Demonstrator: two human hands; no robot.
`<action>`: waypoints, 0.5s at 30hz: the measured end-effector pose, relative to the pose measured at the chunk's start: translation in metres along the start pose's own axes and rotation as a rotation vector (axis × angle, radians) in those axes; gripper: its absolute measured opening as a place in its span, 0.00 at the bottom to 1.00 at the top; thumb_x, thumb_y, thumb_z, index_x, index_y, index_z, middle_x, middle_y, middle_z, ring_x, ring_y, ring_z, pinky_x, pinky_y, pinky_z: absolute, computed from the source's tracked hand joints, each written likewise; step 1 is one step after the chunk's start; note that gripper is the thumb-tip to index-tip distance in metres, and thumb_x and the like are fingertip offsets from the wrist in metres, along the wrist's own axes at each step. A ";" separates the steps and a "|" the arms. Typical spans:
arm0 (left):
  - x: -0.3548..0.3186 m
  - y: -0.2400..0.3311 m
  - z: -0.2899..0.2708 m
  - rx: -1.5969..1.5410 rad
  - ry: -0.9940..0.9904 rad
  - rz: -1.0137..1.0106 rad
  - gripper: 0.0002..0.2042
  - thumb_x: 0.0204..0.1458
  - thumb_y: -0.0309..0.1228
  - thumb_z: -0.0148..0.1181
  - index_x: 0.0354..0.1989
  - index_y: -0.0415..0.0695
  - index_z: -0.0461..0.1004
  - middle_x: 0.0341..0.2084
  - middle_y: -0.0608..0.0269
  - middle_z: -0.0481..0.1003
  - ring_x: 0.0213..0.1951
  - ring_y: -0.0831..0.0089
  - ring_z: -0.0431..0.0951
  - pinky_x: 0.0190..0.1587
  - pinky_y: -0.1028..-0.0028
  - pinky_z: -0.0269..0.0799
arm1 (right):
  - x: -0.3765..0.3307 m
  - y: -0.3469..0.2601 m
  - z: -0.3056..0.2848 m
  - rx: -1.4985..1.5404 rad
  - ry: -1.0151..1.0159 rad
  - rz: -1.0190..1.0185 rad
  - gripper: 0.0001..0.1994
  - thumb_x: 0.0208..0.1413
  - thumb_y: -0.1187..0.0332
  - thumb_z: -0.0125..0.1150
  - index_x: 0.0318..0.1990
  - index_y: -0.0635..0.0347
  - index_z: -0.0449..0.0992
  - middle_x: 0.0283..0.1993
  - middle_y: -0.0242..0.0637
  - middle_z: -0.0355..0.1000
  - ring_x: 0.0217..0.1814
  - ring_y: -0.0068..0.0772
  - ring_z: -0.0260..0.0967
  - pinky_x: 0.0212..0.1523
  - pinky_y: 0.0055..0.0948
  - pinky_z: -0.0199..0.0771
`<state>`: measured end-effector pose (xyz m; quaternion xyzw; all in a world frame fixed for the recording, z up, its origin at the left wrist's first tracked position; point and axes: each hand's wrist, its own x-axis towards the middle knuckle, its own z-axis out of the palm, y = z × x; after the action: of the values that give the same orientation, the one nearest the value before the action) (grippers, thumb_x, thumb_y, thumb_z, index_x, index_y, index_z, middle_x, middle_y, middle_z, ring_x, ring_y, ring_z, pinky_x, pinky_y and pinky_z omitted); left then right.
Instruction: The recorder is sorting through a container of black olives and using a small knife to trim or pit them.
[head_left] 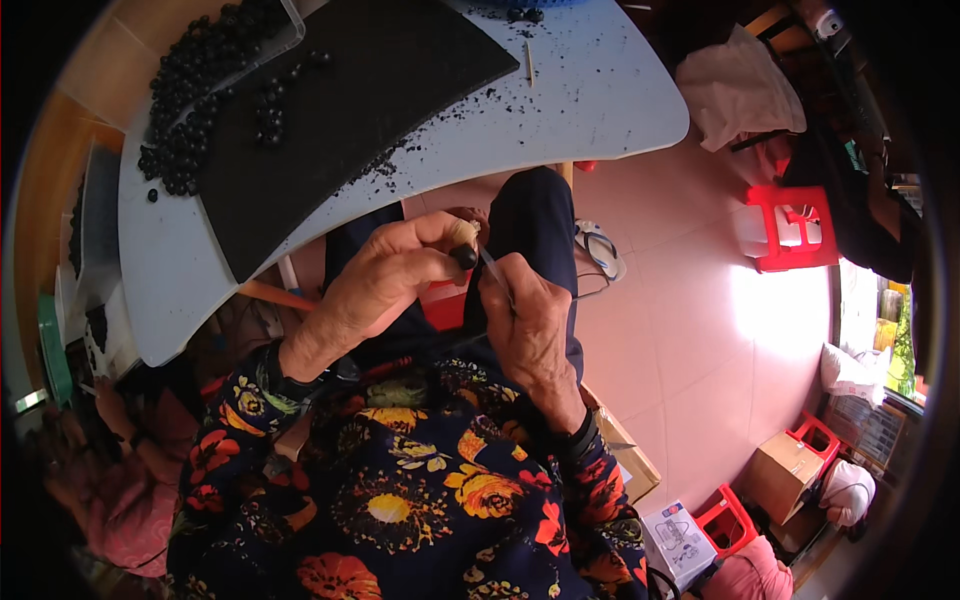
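Observation:
My left hand point(385, 275) is raised over my lap, thumb and fingers pinching a small round black piece point(464, 257). A pale covering wraps one of its fingertips. Close on the right, my right hand point(530, 320) is closed around a slim, pale blade-like tool point(492, 264), whose tip points toward the black piece. Whether the tip touches it I cannot tell. Beyond my hands, a dark mat point(370, 90) lies on a white table point(600, 90). Many similar black pieces point(185, 130) are heaped at its left, some of them on the mat.
A clear tray point(292, 35) edges the heap. Black crumbs point(385, 165) and a thin stick point(529, 64) lie on the table. Red stools point(790, 228), a flip-flop point(600, 250) and boxes point(785, 475) are on the floor to the right. Another person's arm point(125, 425) shows at lower left.

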<state>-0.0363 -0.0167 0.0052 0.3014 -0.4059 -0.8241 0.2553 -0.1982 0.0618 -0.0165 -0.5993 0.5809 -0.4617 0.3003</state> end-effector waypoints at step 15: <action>0.004 -0.007 -0.008 -0.081 -0.018 -0.158 0.11 0.50 0.26 0.54 0.43 0.39 0.72 0.37 0.71 0.70 0.42 0.82 0.70 0.48 0.82 0.66 | 0.001 -0.001 -0.006 -0.092 -0.080 -0.036 0.05 0.49 0.77 0.56 0.31 0.63 0.66 0.25 0.46 0.66 0.25 0.52 0.67 0.26 0.38 0.67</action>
<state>-0.0353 -0.0196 -0.0057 0.3143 -0.3497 -0.8601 0.1977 -0.2035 0.0621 -0.0125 -0.6407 0.5783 -0.4155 0.2871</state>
